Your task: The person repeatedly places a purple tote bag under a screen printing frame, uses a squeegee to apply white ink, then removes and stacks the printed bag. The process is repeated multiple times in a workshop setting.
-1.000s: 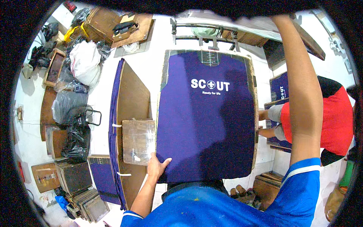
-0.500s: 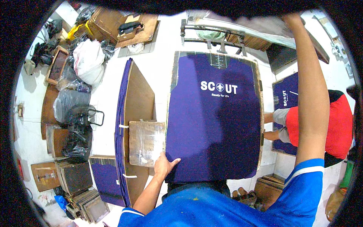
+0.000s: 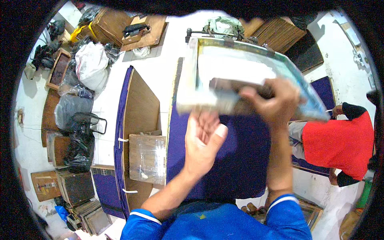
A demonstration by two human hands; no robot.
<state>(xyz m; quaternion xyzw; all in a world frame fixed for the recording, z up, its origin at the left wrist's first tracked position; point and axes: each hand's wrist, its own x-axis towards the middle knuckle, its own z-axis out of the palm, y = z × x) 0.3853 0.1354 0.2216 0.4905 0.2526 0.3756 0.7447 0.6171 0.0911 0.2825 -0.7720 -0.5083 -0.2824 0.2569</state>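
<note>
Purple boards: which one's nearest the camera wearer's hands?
The middle board, beneath the left hand and right hand, partly hidden by the frame; the other boards are off to the left, or to the right near the person in red.

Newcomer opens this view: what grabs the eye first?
Probably the pale framed screen, blurred and tilted over the upper part of the purple fabric at centre. Next, the hands: the right hand seems to grip a dark bar at the screen, while the left hand is open just below its near edge. Then the co-worker's bright red top at far right.
</note>
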